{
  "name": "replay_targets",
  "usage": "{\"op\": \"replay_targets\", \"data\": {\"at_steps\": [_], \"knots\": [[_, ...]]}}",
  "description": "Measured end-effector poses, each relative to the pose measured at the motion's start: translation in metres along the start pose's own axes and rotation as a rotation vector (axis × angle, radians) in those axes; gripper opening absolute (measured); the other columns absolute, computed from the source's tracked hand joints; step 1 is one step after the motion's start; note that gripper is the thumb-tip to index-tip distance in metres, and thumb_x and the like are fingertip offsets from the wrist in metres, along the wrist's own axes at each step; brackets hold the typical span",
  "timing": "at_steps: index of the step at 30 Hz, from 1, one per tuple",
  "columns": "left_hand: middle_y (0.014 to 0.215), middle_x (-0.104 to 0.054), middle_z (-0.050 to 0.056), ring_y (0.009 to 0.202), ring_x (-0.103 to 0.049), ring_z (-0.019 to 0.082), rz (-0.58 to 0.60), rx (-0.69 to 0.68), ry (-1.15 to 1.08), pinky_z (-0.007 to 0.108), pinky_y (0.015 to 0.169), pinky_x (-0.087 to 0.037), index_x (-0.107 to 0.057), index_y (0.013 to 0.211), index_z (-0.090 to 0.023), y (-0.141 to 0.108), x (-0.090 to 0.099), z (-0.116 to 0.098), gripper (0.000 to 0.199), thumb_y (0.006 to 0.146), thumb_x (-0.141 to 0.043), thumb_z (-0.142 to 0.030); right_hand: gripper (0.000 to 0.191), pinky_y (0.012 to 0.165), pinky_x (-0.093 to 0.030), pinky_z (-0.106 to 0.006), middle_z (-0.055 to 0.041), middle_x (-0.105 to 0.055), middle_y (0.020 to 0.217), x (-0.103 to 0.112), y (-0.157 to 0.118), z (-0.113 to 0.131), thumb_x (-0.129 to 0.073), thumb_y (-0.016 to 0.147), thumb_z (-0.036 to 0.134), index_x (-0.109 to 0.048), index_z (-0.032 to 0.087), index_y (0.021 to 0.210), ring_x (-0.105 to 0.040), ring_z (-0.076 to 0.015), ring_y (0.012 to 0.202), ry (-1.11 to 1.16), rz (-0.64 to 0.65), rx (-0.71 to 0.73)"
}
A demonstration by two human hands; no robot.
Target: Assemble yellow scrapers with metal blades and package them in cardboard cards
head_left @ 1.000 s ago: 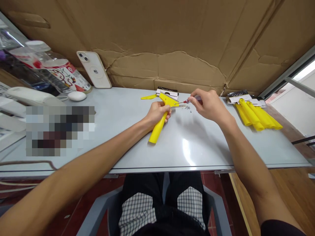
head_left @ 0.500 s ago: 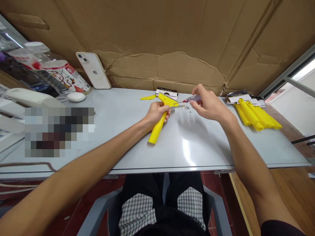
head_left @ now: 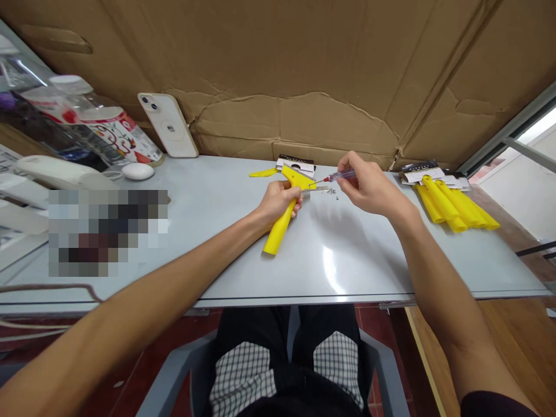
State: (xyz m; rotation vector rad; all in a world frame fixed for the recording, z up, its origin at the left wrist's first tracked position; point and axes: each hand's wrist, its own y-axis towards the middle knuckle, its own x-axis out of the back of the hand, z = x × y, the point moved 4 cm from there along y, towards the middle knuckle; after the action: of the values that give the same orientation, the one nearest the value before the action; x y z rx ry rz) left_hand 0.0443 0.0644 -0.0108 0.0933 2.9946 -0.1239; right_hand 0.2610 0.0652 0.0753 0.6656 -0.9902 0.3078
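My left hand (head_left: pixel 280 200) is closed around the neck of a yellow plastic scraper (head_left: pixel 278 233), its tubular handle slanting toward me and its flared head pointing away. A thin metal strip (head_left: pixel 315 190) sticks out to the right beside the left fingers. My right hand (head_left: pixel 364 182) pinches a screwdriver (head_left: pixel 337 175) with a clear purplish handle and a red collar. The shaft runs left and its tip touches or nearly touches the scraper head; I cannot tell which. Several small screws (head_left: pixel 332 191) lie in a loose pile below the screwdriver.
Behind the scraper lie a yellow piece (head_left: pixel 263 173) and a black-and-white card (head_left: pixel 299 165). Several yellow handles (head_left: pixel 456 205) with cards are heaped at the right. A phone (head_left: pixel 169 124) leans on cardboard at the back left, near a white mouse (head_left: pixel 138 171) and a bottle (head_left: pixel 117 136).
The view has shifted very slightly. Both hands keep the same hold, with the screwdriver still at the scraper head.
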Motion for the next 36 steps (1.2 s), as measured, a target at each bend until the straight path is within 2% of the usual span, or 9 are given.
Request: {"op": "replay_targets", "data": {"at_steps": [2,5,8,11,17,26,30,32,36], "knots": [[0.062,-0.059,0.002,0.045,-0.048,0.009,0.001,-0.001,0.000,0.021,0.037,-0.037,-0.057,0.068,-0.019,0.0001,0.0002,0.0003,0.013,0.060,-0.067,-0.019,0.017,0.069,-0.040,-0.035,-0.0047,-0.072,0.081,-0.0004,0.0009,-0.0026,-0.056,0.106,0.038,-0.063,0.024,0.111,-0.060,-0.0227,0.070,-0.028,-0.045,-0.023],[0.062,-0.058,0.002,0.045,-0.048,0.009,-0.002,-0.005,0.002,0.022,0.037,-0.037,-0.056,0.068,-0.019,-0.0003,-0.0001,-0.0004,0.014,0.058,-0.066,-0.019,0.025,0.070,-0.038,-0.035,-0.0054,-0.070,0.075,-0.0011,0.0019,-0.0081,-0.055,0.108,0.044,-0.065,0.023,0.099,-0.061,-0.0243,0.071,-0.101,-0.079,-0.082],[0.059,-0.056,0.001,0.045,-0.048,0.009,-0.004,-0.005,0.004,0.021,0.037,-0.036,-0.055,0.067,-0.019,-0.0006,-0.0006,-0.0009,0.014,0.058,-0.066,-0.019,0.022,0.071,-0.039,-0.035,-0.0054,-0.073,0.078,-0.0009,0.0012,-0.0076,-0.057,0.107,0.043,-0.066,0.024,0.112,-0.062,-0.0257,0.073,-0.098,-0.030,-0.069],[0.060,-0.057,0.002,0.045,-0.048,0.009,0.005,-0.005,0.005,0.021,0.037,-0.037,-0.056,0.068,-0.019,0.0000,-0.0005,-0.0002,0.014,0.059,-0.066,-0.020,0.024,0.070,-0.041,-0.035,-0.0058,-0.076,0.088,0.0007,-0.0001,-0.0029,-0.061,0.103,0.035,-0.061,0.024,0.123,-0.062,-0.0245,0.073,-0.033,0.009,-0.017],[0.056,-0.055,0.001,0.044,-0.047,0.010,0.004,-0.009,0.008,0.021,0.037,-0.036,-0.055,0.067,-0.019,0.0003,0.0004,-0.0003,0.012,0.060,-0.065,-0.019,0.014,0.071,-0.042,-0.034,-0.0056,-0.076,0.086,-0.0015,0.0000,-0.0013,-0.059,0.103,0.033,-0.064,0.024,0.112,-0.065,-0.0231,0.075,0.030,-0.005,-0.002],[0.057,-0.055,0.001,0.044,-0.047,0.009,-0.002,-0.007,0.006,0.021,0.037,-0.036,-0.055,0.066,-0.019,-0.0025,-0.0030,-0.0037,0.012,0.058,-0.065,-0.019,0.020,0.073,-0.042,-0.035,-0.0068,-0.077,0.084,-0.0027,0.0028,-0.0045,-0.065,0.103,0.041,-0.069,0.022,0.095,-0.068,-0.0237,0.075,-0.020,-0.081,-0.036],[0.059,-0.056,0.001,0.044,-0.048,0.009,-0.009,-0.006,-0.011,0.021,0.036,-0.036,-0.055,0.068,-0.019,-0.0023,-0.0023,-0.0026,0.015,0.058,-0.066,-0.019,0.014,0.069,-0.040,-0.035,-0.0051,-0.076,0.082,-0.0029,0.0013,-0.0009,-0.066,0.099,0.035,-0.066,0.023,0.108,-0.067,-0.0254,0.074,-0.027,-0.056,-0.002],[0.060,-0.057,0.001,0.044,-0.048,0.009,-0.006,-0.009,-0.014,0.021,0.036,-0.036,-0.056,0.068,-0.019,-0.0015,-0.0014,-0.0016,0.015,0.058,-0.066,-0.019,0.021,0.067,-0.039,-0.034,-0.0046,-0.076,0.086,-0.0025,0.0006,0.0008,-0.068,0.095,0.028,-0.062,0.024,0.115,-0.066,-0.0249,0.074,-0.003,-0.047,0.030],[0.060,-0.057,0.001,0.044,-0.049,0.009,0.010,-0.019,-0.012,0.022,0.036,-0.037,-0.057,0.067,-0.018,0.0009,0.0001,0.0006,0.012,0.060,-0.066,-0.020,0.016,0.068,-0.042,-0.035,-0.0051,-0.077,0.091,-0.0017,0.0008,-0.0007,-0.066,0.092,0.023,-0.060,0.024,0.107,-0.067,-0.0237,0.075,0.055,-0.047,0.056]]}}
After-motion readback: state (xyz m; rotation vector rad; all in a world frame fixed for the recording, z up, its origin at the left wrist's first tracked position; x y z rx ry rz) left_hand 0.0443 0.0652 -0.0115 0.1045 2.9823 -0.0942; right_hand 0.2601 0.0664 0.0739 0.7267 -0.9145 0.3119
